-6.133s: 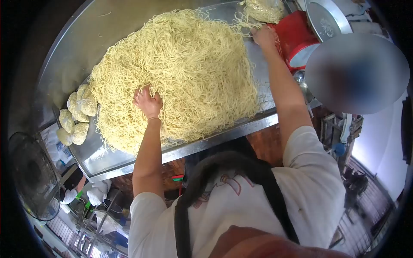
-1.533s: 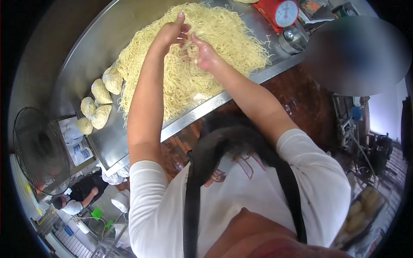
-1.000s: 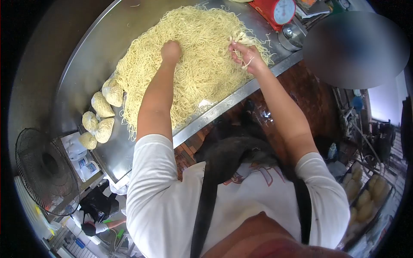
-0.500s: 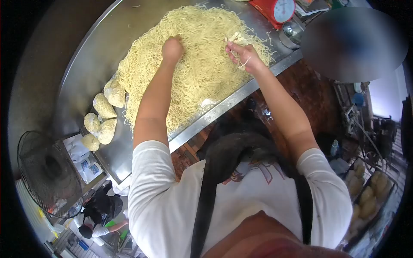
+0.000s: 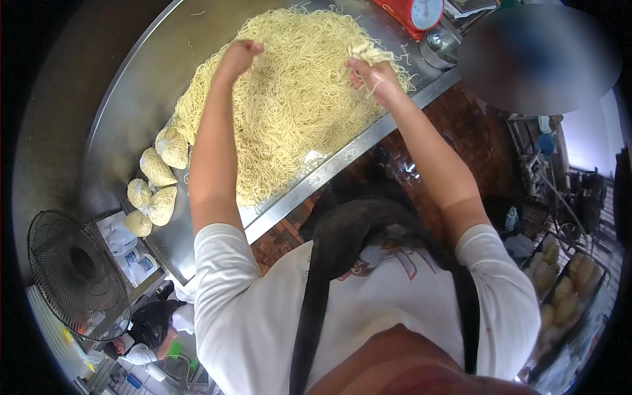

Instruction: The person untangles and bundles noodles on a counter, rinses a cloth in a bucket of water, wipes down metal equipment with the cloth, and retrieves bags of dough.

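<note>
A wide heap of yellow noodles (image 5: pixel 296 99) covers much of the steel table (image 5: pixel 148 82). My left hand (image 5: pixel 242 56) hangs over the far left part of the heap, its fingers closed together; whatever lies between them is hidden. At the right side of the heap, my right hand (image 5: pixel 378 80) grips a bunch of noodles (image 5: pixel 368 52), with a few strands trailing over the fingers.
Several filled plastic bags (image 5: pixel 158 168) lie at the table's left. A red scale (image 5: pixel 415 14) and a metal container (image 5: pixel 441 49) stand at the far right. A fan (image 5: pixel 79 273) and a person (image 5: pixel 151 329) are at lower left. Bagged goods (image 5: pixel 566 299) fill trays at right.
My left hand has lifted from the noodles and moved left and farther from me. The right hand stays at nearly the same spot, still holding its bunch. The view has shifted slightly.
</note>
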`<state>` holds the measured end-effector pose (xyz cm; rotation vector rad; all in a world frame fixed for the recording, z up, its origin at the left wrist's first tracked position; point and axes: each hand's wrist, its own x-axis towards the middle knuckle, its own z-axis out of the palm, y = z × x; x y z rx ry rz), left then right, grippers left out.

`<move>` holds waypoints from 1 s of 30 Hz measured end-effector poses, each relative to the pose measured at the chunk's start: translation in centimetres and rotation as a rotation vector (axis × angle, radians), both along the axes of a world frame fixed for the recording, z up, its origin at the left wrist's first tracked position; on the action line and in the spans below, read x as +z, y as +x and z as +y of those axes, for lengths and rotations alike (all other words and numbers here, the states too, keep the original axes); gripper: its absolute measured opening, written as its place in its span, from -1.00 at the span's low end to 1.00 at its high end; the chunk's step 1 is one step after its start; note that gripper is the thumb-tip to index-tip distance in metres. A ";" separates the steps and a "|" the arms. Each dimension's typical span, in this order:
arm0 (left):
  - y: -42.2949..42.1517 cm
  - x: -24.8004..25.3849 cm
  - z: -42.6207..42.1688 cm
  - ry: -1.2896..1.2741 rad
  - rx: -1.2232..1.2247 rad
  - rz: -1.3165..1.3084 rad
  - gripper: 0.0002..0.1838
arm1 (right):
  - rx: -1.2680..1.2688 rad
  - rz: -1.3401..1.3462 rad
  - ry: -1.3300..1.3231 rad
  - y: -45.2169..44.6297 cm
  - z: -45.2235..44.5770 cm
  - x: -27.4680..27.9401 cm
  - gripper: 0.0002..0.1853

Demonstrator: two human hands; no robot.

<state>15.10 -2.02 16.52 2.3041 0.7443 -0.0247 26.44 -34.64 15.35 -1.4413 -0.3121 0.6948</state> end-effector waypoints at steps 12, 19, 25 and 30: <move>-1.7 24.9 -16.9 -0.037 0.020 -0.245 -0.79 | 0.294 -0.852 -0.113 -2.6 9.3 13.8 -0.62; 1.9 4.8 -11.2 -0.401 0.215 -0.432 -0.30 | 0.191 -0.278 0.283 1.4 10.2 15.2 -0.65; 1.2 -2.2 -7.6 -0.264 0.100 -0.313 -0.56 | 0.035 0.036 0.432 6.3 6.5 10.0 -0.67; 3.0 8.3 -7.5 -0.157 -0.112 -0.548 -0.61 | 0.092 -0.768 0.135 7.9 7.1 2.3 -0.75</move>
